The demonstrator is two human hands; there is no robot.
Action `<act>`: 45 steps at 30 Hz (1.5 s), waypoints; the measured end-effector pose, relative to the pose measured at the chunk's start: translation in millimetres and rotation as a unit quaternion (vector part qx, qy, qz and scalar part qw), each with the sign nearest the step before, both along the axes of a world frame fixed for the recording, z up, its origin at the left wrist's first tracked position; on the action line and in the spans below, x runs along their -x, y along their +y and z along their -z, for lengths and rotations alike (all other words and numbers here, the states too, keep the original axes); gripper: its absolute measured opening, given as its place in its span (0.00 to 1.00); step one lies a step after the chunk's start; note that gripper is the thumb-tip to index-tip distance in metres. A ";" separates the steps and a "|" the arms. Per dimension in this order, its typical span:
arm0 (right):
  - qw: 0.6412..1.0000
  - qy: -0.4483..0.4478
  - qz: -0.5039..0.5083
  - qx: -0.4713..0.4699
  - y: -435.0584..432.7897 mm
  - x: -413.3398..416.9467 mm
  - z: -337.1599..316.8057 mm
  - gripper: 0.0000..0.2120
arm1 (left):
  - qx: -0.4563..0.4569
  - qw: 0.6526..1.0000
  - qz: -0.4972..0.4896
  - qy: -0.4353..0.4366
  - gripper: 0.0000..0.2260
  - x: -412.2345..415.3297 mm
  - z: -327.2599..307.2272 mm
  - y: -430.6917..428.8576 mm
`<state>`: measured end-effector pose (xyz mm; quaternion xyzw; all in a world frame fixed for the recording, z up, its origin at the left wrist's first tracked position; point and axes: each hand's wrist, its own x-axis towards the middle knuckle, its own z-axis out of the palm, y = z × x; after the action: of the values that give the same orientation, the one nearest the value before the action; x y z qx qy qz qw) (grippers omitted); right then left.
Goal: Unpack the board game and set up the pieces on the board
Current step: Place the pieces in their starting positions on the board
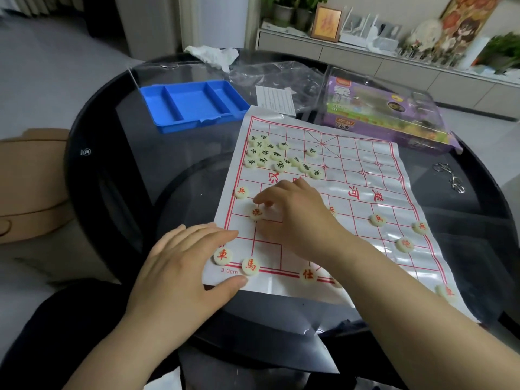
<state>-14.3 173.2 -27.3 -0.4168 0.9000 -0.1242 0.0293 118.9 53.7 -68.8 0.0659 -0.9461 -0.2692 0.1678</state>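
Observation:
A white plastic board sheet [363,175] with a red grid lies on the round black glass table. Red-lettered pale discs stand on the near half, among them a chariot disc [222,255], a horse disc [250,266] and a cannon disc [256,213]. Several black-lettered discs [277,157] lie heaped at the far left of the sheet. My right hand [295,218] reaches across the sheet and its fingertips touch the cannon disc. My left hand [185,263] lies flat, fingers straight, pressing the sheet's near left corner.
A blue plastic tray [194,104] sits at the far left of the table [112,170]. A purple game box [388,116] and clear wrapping lie at the back right. Metal keys [450,175] rest at the right. A brown stool [31,181] stands left of the table.

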 end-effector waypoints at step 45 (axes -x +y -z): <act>0.964 -0.030 0.240 0.107 144.1 -4.8 -3.0 0.10 | -0.016 0.999 -0.027 -0.019 0.29 1.1 -2.5 2.7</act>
<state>-9.5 317.3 -24.3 -0.1854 0.9539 -0.2355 -0.0188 117.8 56.4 -66.3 0.0990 -0.9424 -0.2788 0.1557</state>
